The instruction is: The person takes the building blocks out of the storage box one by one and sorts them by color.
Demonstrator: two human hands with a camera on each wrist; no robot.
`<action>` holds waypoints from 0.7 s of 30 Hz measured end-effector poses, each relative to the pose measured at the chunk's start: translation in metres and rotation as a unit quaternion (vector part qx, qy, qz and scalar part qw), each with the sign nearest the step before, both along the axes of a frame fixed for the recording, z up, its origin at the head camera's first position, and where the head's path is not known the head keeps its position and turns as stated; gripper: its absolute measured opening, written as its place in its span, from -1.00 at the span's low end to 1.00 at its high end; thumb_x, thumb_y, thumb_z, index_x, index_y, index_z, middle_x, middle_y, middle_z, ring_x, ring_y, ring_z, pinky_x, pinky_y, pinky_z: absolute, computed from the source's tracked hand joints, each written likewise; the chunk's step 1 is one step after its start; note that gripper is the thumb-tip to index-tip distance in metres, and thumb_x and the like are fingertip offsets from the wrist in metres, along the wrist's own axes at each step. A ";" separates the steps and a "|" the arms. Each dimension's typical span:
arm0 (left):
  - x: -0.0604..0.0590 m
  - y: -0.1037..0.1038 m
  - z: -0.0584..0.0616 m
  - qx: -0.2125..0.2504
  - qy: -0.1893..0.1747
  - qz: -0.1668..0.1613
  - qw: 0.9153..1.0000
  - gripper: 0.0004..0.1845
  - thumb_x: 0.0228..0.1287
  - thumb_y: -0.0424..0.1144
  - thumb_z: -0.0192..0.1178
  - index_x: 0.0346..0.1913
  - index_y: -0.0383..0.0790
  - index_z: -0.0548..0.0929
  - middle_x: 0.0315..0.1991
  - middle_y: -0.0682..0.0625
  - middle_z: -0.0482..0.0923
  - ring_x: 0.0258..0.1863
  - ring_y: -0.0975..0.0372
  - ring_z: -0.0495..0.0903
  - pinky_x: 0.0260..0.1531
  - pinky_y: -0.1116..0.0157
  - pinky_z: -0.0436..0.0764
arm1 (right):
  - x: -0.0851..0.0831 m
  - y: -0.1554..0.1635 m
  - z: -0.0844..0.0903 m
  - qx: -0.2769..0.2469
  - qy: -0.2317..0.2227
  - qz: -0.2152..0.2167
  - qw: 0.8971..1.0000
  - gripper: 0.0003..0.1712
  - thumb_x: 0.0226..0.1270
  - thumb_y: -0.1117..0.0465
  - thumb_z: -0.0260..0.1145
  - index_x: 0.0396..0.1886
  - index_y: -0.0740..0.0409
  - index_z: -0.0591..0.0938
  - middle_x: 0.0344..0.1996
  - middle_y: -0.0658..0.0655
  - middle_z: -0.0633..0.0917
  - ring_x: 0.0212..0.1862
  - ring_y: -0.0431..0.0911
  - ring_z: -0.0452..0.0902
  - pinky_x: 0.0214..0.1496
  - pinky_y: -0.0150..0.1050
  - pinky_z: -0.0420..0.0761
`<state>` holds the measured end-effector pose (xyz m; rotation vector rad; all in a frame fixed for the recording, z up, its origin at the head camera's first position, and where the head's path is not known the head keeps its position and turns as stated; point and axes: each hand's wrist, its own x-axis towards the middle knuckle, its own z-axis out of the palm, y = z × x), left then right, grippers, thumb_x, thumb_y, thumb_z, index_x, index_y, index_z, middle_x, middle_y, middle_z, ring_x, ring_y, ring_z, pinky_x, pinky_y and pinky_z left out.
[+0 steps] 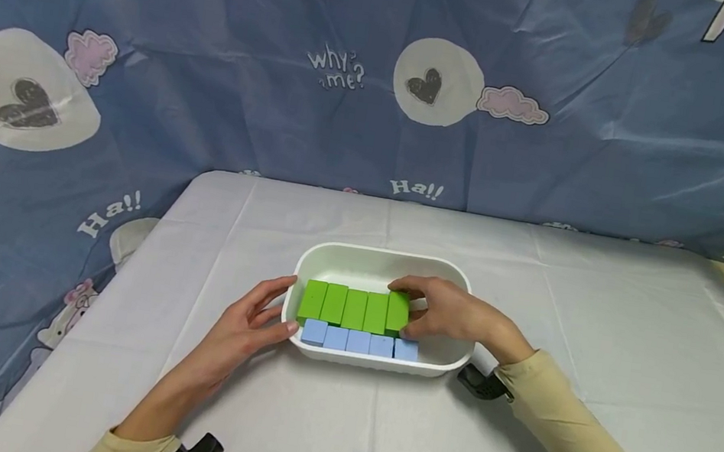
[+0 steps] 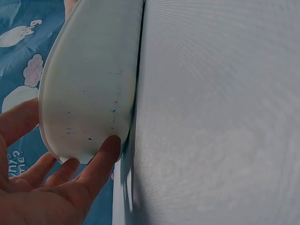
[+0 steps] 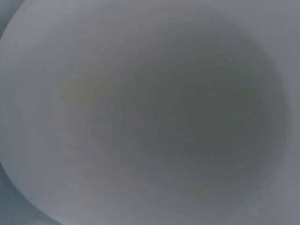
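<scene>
— Gripping the end green block [image 1: 398,311] in the white tray [image 1: 384,264], the right hand [image 1: 450,314] pinches it; where's the left hand [image 1: 247,326]?

— Straight-fingered, steadying the tray's rim. Best seat that block square beside its row.

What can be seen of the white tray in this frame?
The white tray is a shallow rounded rectangle, plastic by the look, flat on the grey table. Inside, near its front wall, stand five green blocks in a row with five blue blocks before them; the back half is bare. The left hand touches its left end, and the right hand reaches in, holding the rightmost green block.
</scene>
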<state>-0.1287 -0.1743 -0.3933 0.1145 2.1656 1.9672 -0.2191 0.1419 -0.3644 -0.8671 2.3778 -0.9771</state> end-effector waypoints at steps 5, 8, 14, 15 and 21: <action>0.000 0.000 0.000 0.004 -0.002 0.001 1.000 -0.27 0.24 -0.29 0.36 0.44 -0.03 0.30 0.45 0.06 0.20 0.35 0.10 0.33 0.12 0.22 0.50 | 0.003 -0.001 -0.002 -0.004 0.002 -0.021 1.000 -0.23 -0.02 0.32 0.54 0.26 0.26 0.50 0.06 0.17 0.63 -0.05 -0.08 0.66 0.06 -0.23 0.58; 0.000 0.001 0.000 0.005 -0.001 0.000 1.000 -0.28 0.25 -0.30 0.35 0.44 -0.03 0.30 0.45 0.05 0.19 0.35 0.09 0.32 0.12 0.22 0.51 | 0.005 -0.002 -0.003 -0.015 -0.001 -0.038 0.999 -0.25 -0.04 0.33 0.52 0.24 0.24 0.51 0.02 0.14 0.65 -0.08 -0.11 0.66 0.03 -0.24 0.59; 0.001 0.001 0.001 0.005 -0.003 0.002 1.000 -0.29 0.25 -0.32 0.34 0.43 -0.02 0.31 0.45 0.05 0.20 0.35 0.09 0.33 0.12 0.21 0.50 | 0.007 -0.002 -0.003 -0.041 -0.004 -0.046 0.998 -0.28 -0.02 0.34 0.47 0.24 0.20 0.51 0.03 0.09 0.63 -0.05 -0.07 0.66 0.02 -0.24 0.61; 0.001 0.001 0.002 0.003 -0.004 0.002 1.000 -0.29 0.26 -0.32 0.34 0.43 -0.02 0.31 0.45 0.05 0.20 0.35 0.09 0.33 0.13 0.21 0.50 | 0.007 -0.002 -0.003 -0.043 -0.002 -0.046 0.998 -0.28 -0.02 0.33 0.46 0.24 0.19 0.51 0.04 0.07 0.63 -0.05 -0.07 0.65 0.02 -0.24 0.61; 0.001 0.001 0.003 0.003 -0.004 0.002 1.000 -0.29 0.26 -0.31 0.34 0.43 -0.01 0.31 0.45 0.06 0.19 0.35 0.10 0.33 0.13 0.20 0.50 | 0.008 -0.002 -0.003 -0.048 0.002 -0.048 0.998 -0.26 0.00 0.30 0.44 0.27 0.15 0.47 0.06 0.04 0.59 -0.04 -0.09 0.63 0.01 -0.25 0.60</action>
